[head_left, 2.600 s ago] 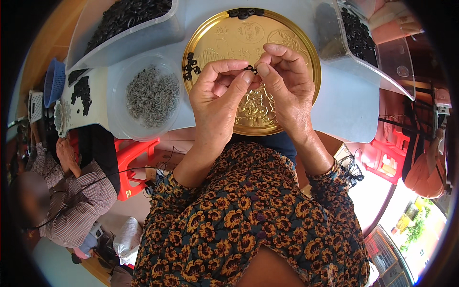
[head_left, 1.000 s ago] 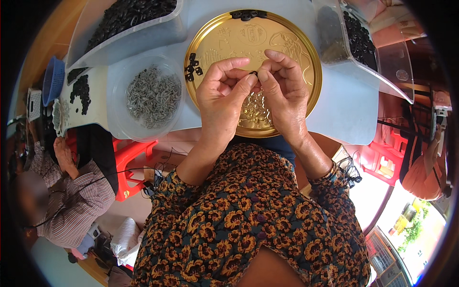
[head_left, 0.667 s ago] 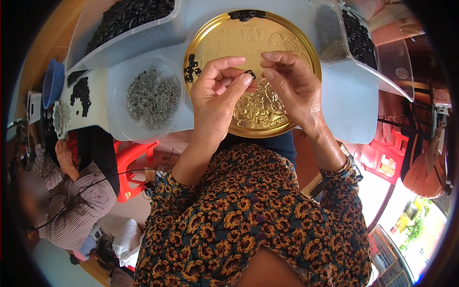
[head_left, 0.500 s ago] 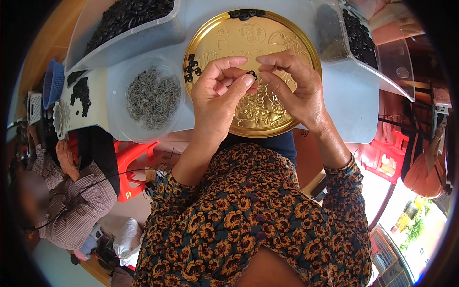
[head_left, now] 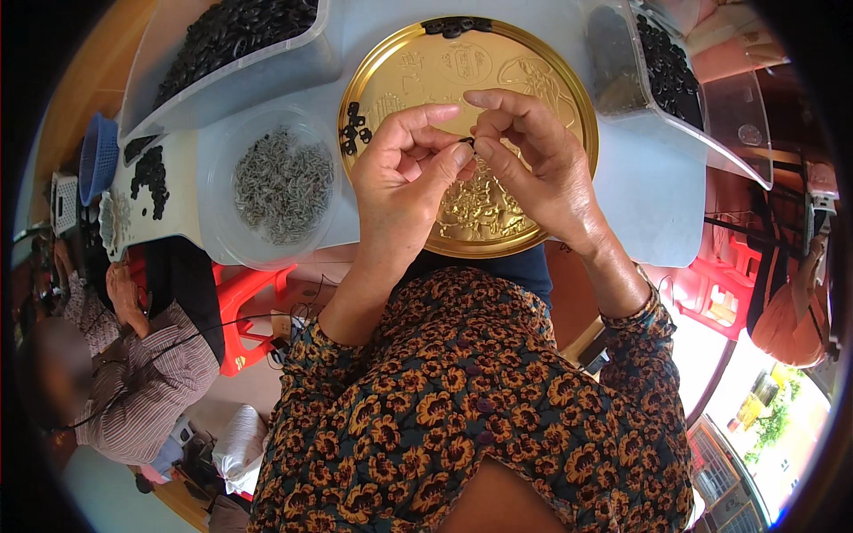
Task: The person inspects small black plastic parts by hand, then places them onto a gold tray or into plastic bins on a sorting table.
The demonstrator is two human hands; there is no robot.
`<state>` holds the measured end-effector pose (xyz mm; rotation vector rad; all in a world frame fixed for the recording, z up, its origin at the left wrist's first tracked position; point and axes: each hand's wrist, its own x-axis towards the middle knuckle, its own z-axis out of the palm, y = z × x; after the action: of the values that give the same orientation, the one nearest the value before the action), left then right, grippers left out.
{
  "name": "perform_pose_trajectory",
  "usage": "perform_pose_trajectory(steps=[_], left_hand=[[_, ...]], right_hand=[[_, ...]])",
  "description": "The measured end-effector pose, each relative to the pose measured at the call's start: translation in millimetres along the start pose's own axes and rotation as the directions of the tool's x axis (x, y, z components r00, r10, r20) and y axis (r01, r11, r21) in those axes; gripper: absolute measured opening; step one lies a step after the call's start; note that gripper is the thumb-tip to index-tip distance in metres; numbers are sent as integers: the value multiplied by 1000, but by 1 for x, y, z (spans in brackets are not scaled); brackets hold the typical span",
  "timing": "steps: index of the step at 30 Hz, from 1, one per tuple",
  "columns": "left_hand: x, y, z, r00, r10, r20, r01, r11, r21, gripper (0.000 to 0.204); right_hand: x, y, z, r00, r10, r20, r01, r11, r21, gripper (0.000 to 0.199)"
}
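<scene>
Over a round gold tray with raised designs, I hold a small black part, mostly covered by my fingertips. My left hand pinches it between thumb and fingers. On its right side, the thumb and fingertips of my right hand close in and touch it. Whether a smaller piece sits in the right fingertips is hidden. Small black parts lie in a cluster on the tray's left, and another black group lies along its far rim.
Left of the tray stands a clear round tub of small metal screw-like pieces. A clear bin of black parts sits at far left, another bin at far right. A person in a striped shirt sits at left beside a red stool.
My right hand has moved slightly left, and its thumb and fingertips now meet the black part held in my left hand. The left hand has barely moved.
</scene>
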<state>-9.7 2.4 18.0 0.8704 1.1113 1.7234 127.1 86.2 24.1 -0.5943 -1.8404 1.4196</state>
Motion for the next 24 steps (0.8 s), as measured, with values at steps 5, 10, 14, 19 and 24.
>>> perform_pose_trajectory(steps=[5,10,14,19,24], left_hand=[[5,-6,-2,996,-94,0,94,995,-42,30],[4,-5,-4,992,-123,-12,122,991,-46,30],[3,-3,-4,993,-118,-4,117,990,-74,30],[-1,-3,-3,993,-116,-5,115,991,-72,30],[-9,-5,-1,998,-35,-45,35,999,-4,30]], right_hand=[[-3,1,-2,993,111,-43,-110,993,33,36],[-1,1,-8,995,38,-96,-46,996,-80,34],[-1,1,-11,997,-66,-26,60,980,-187,35],[-3,1,-7,1000,5,-2,-5,996,-93,34],[-5,0,-2,983,178,32,-181,977,113,36]])
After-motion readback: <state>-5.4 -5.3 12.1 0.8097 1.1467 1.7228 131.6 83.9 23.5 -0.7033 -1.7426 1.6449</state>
